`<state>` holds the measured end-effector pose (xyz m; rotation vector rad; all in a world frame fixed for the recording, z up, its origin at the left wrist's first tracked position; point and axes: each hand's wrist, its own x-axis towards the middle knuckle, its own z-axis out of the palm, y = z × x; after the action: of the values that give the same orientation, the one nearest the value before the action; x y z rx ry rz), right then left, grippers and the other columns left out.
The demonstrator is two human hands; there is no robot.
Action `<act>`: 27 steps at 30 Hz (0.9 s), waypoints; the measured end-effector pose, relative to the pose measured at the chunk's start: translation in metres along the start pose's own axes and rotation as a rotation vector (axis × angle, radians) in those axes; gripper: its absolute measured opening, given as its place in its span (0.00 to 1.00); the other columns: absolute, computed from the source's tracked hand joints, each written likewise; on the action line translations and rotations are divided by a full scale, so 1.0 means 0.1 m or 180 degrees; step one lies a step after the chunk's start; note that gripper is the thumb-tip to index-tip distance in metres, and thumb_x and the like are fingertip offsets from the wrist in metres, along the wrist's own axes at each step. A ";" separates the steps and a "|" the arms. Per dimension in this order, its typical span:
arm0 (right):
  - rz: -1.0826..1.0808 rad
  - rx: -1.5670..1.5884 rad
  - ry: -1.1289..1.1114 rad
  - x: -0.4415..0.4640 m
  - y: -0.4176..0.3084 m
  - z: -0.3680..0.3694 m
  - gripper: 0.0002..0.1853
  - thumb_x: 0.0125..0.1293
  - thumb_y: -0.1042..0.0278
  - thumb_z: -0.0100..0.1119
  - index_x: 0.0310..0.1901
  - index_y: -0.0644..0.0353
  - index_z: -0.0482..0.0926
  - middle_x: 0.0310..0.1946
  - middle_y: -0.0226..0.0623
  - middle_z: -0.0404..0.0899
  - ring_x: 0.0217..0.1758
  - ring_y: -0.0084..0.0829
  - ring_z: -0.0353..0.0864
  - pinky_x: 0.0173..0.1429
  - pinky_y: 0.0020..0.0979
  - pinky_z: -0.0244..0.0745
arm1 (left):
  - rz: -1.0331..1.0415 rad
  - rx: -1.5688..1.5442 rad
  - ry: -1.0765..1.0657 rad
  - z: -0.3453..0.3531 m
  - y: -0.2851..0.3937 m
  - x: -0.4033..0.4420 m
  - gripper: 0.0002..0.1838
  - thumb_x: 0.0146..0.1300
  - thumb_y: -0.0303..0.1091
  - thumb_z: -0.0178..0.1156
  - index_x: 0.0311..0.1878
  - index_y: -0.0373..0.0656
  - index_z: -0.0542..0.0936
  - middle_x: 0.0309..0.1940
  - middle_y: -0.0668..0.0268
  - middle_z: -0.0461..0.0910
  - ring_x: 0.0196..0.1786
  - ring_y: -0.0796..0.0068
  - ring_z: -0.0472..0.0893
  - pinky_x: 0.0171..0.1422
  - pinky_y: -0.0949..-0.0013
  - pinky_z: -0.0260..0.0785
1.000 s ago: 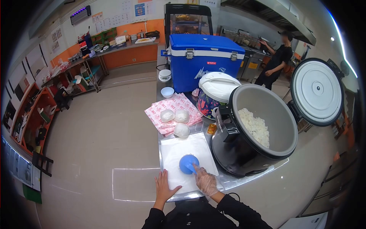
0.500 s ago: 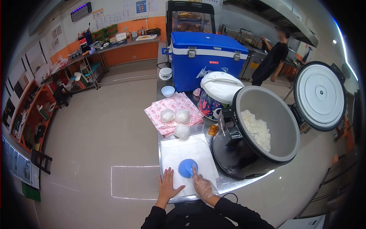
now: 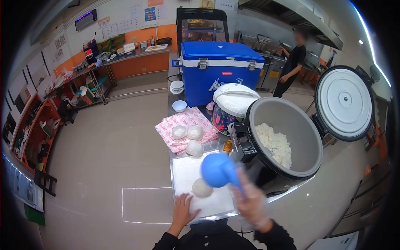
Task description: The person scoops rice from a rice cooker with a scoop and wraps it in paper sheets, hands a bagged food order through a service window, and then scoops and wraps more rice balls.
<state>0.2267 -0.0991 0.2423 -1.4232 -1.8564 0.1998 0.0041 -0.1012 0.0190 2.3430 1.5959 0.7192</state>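
On the paper (image 3: 221, 204), left of the pot (image 3: 298, 125): domed rice (image 3: 202, 188), uncovered. Right hand (image 3: 251, 203) grips scoop (image 3: 216, 170) by its handle, above the paper, likely to clear the dome. Left hand (image 3: 183, 209) spread beside it, probably steadying the paper.

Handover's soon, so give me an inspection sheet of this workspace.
Surface: metal counter, white paper at near end
Job's things: pale mound on paper; blue scoop, blurred, held off it; open cooker with rice; three white bundles, at least two on pink sheets
Clutter: blue cooler, floral pot, white scale, small bowl, amber packet
Hands: left hand on the paper; right hand grips scoop
Cables: dark cord beside the cooler; another near right sleeve
Surroundings: person standing by kitchen equipment, tiled floor
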 end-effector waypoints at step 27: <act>-0.0043 -0.0265 -0.2127 0.13 -0.12 -0.52 0.23 0.57 0.53 0.64 0.52 0.53 0.77 0.47 0.44 0.78 0.55 0.40 0.74 0.60 0.36 0.67 | -0.0677 -0.1538 -0.1074 -0.17 0.04 0.05 0.07 0.49 0.36 0.66 0.28 0.45 0.81 0.28 0.65 0.81 0.37 0.64 0.80 0.40 0.62 0.70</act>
<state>0.2507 -0.1082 0.2904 -1.5132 -2.4248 0.6639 0.0001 -0.0995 0.0367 1.8042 1.3190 0.5495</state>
